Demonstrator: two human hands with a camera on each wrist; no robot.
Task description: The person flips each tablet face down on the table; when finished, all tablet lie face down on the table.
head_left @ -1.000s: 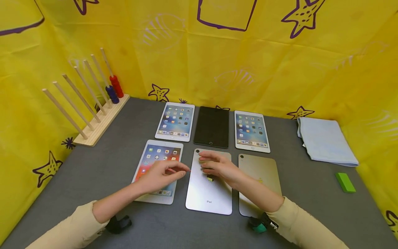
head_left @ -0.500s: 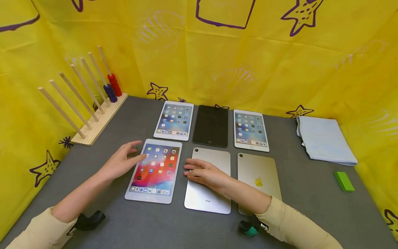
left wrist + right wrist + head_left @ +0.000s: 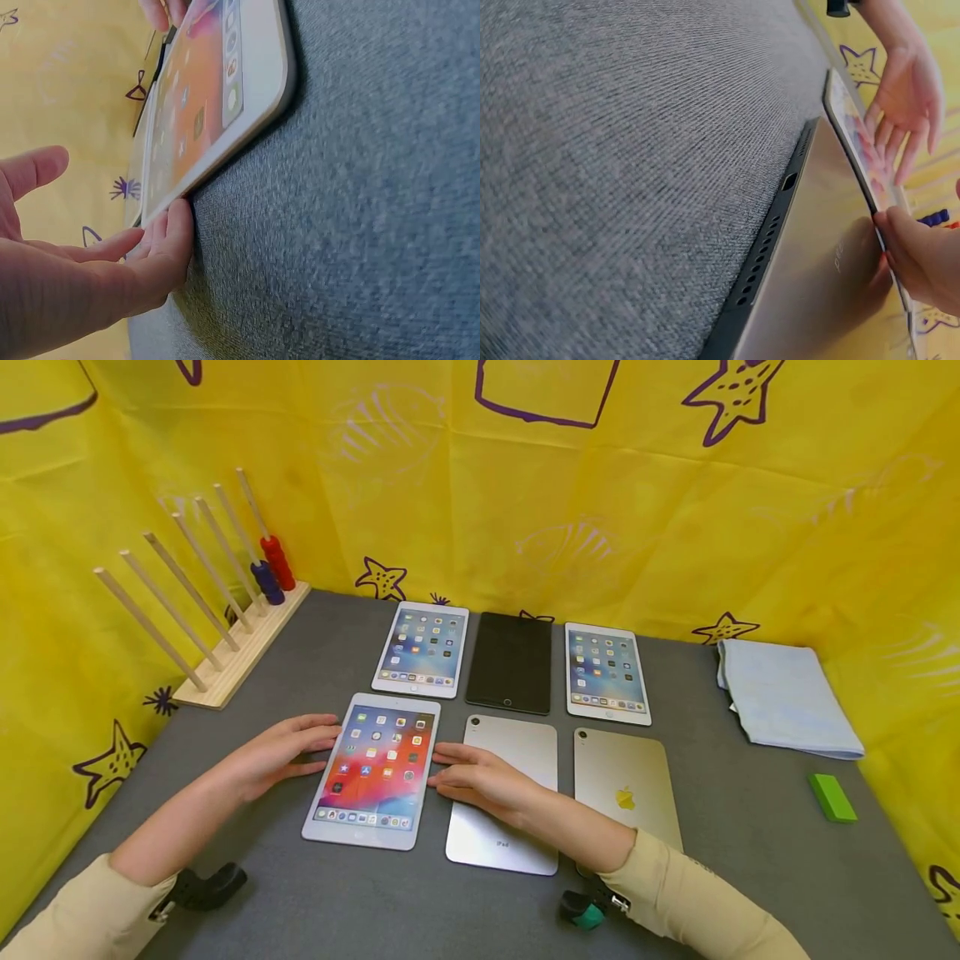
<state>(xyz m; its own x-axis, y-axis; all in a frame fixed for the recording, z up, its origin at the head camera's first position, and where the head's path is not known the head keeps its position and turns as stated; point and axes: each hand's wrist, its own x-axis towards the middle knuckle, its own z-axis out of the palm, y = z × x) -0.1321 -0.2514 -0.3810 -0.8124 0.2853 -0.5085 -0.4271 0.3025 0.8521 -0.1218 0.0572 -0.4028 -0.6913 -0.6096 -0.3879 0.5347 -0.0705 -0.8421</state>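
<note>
A white tablet [image 3: 378,768] with a lit red-and-blue home screen lies face up, front left of the group. At its left edge, my left hand [image 3: 277,756] touches the side with extended fingers. The left wrist view shows those fingertips [image 3: 178,225] low against the tablet's rim, the thumb raised clear. My right hand [image 3: 483,781] touches the same tablet's right edge with its fingertips, reaching over a silver tablet [image 3: 502,845] that lies back up. In the right wrist view, both my right hand [image 3: 926,259] and left hand [image 3: 907,97] flank the white tablet.
Behind lie two white tablets [image 3: 422,652] [image 3: 607,672] and a black one [image 3: 510,662]. A gold tablet [image 3: 626,768] lies face down under my right forearm. A wooden peg abacus [image 3: 247,647] stands left; a folded blue cloth [image 3: 787,697] and green block [image 3: 832,797] lie right.
My left hand has gone from above the white tablet to its left edge. My right hand has moved left from over the silver tablet to the white tablet's right edge.
</note>
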